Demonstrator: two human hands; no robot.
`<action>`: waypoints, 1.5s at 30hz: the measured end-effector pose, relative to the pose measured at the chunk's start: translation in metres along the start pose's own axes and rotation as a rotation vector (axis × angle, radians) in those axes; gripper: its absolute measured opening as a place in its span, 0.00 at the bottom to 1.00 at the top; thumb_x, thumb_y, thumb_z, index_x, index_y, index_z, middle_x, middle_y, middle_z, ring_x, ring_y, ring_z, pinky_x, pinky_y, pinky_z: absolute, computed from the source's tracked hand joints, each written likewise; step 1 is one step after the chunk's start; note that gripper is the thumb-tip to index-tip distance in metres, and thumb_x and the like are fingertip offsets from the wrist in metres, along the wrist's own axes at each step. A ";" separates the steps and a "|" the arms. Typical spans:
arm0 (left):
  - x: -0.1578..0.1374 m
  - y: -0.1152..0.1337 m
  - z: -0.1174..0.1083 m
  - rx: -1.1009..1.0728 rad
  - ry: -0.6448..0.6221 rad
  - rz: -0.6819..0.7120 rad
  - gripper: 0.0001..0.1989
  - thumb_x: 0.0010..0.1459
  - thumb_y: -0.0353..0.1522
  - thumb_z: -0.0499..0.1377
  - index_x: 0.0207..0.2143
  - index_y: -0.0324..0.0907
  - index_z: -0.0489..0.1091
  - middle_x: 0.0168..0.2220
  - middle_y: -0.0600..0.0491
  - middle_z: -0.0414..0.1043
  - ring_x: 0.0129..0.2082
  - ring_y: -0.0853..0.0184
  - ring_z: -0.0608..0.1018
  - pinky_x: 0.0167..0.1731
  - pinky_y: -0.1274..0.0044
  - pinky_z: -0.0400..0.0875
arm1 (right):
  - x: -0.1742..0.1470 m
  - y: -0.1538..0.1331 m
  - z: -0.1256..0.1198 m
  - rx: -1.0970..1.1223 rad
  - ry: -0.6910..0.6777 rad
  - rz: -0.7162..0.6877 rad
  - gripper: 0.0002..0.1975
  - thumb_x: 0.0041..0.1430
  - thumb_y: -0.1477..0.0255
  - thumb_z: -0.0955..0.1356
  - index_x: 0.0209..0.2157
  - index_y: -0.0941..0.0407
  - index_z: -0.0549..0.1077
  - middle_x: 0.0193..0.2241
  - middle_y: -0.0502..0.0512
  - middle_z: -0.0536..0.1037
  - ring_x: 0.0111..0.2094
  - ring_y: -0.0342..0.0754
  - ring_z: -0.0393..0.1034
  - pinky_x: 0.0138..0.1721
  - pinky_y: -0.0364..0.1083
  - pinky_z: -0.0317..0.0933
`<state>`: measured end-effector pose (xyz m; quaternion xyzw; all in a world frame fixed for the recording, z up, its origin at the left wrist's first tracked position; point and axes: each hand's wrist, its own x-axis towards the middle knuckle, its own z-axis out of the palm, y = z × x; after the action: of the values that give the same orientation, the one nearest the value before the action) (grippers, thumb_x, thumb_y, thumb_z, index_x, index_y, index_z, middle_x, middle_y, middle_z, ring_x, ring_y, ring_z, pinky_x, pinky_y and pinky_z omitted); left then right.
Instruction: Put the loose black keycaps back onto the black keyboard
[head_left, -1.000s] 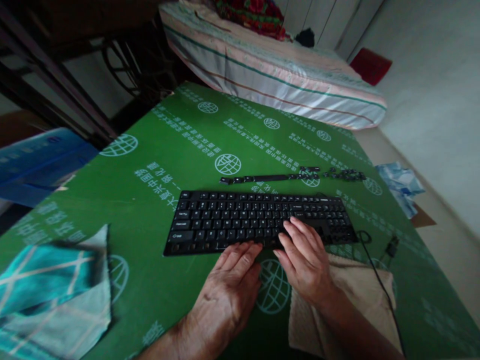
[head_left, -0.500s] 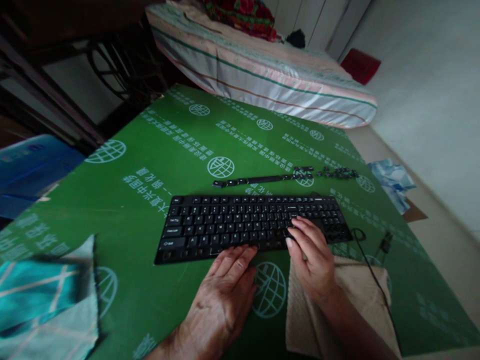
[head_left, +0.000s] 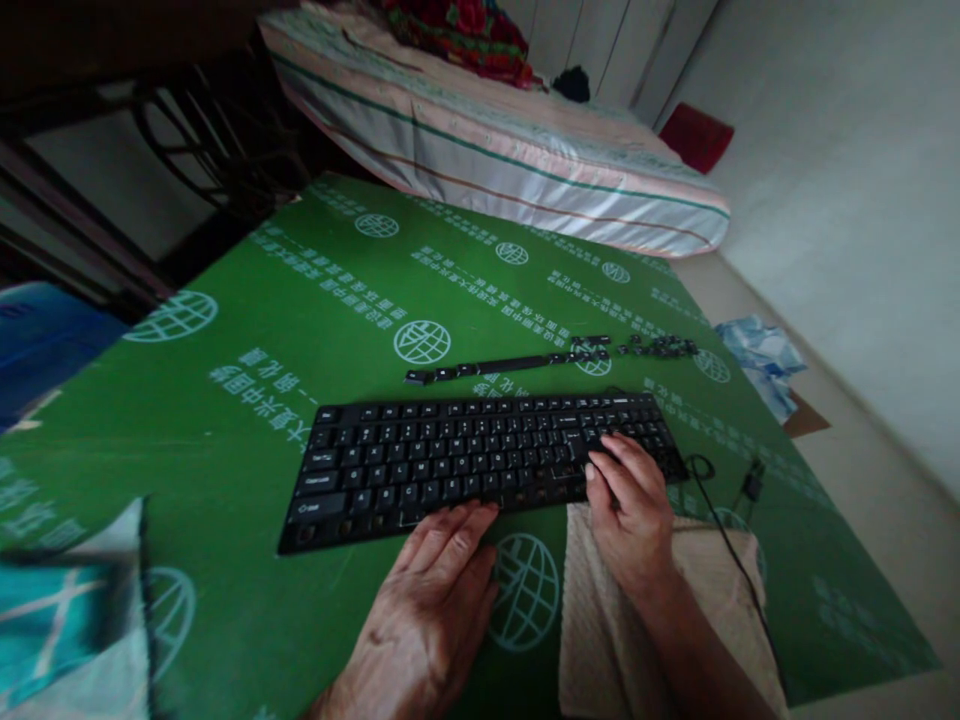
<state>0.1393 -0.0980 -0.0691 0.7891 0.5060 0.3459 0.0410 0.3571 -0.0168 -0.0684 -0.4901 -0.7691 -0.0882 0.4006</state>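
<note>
A black keyboard [head_left: 465, 460] lies on the green table, its front row showing bare sockets and a wire where keycaps are off. My left hand [head_left: 431, 580] rests flat with fingers extended against the keyboard's front edge. Over the right part of the keyboard, my right hand [head_left: 636, 505] pinches what looks like a dark keycap [head_left: 596, 444] between thumb and fingers. Just left of those fingers, a bare slot with a wire outline shows in the Shift row. Behind the keyboard, a space bar [head_left: 514, 365] and several loose keycaps [head_left: 444, 373] form a line.
A pile of small keycaps [head_left: 667, 346] sits at the back right. Beige cloth [head_left: 600, 620] lies under my right forearm, with the keyboard cable [head_left: 739, 555] across it. A teal checked cloth [head_left: 60, 620] is at the left. The bed [head_left: 495, 160] stands beyond the green table [head_left: 300, 300].
My right hand has lifted slightly with the dark keycap, and a bare slot now shows beside it. My left hand stays at the front edge. The whole view has shifted a little.
</note>
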 end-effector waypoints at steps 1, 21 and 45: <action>0.001 0.000 -0.001 0.004 0.007 0.001 0.11 0.63 0.28 0.50 0.39 0.40 0.72 0.53 0.49 0.71 0.53 0.60 0.71 0.55 0.66 0.65 | 0.000 0.000 0.000 -0.020 -0.014 0.003 0.08 0.60 0.77 0.66 0.41 0.58 0.74 0.44 0.63 0.75 0.50 0.55 0.69 0.50 0.59 0.66; 0.010 0.000 -0.012 0.058 -0.006 0.063 0.09 0.61 0.28 0.52 0.37 0.41 0.73 0.49 0.50 0.74 0.49 0.62 0.74 0.49 0.70 0.69 | 0.001 -0.001 0.002 -0.062 -0.091 0.048 0.14 0.63 0.69 0.64 0.49 0.59 0.71 0.48 0.65 0.73 0.54 0.58 0.65 0.52 0.61 0.63; -0.002 -0.007 -0.008 0.111 -0.087 0.047 0.10 0.61 0.27 0.54 0.41 0.42 0.72 0.55 0.49 0.69 0.55 0.60 0.70 0.55 0.67 0.67 | -0.002 0.001 0.007 0.154 -0.004 0.225 0.14 0.63 0.70 0.64 0.49 0.55 0.71 0.48 0.62 0.73 0.52 0.55 0.67 0.53 0.61 0.64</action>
<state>0.1293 -0.0983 -0.0670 0.8161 0.5035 0.2836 0.0111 0.3545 -0.0133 -0.0749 -0.5415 -0.7145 0.0175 0.4427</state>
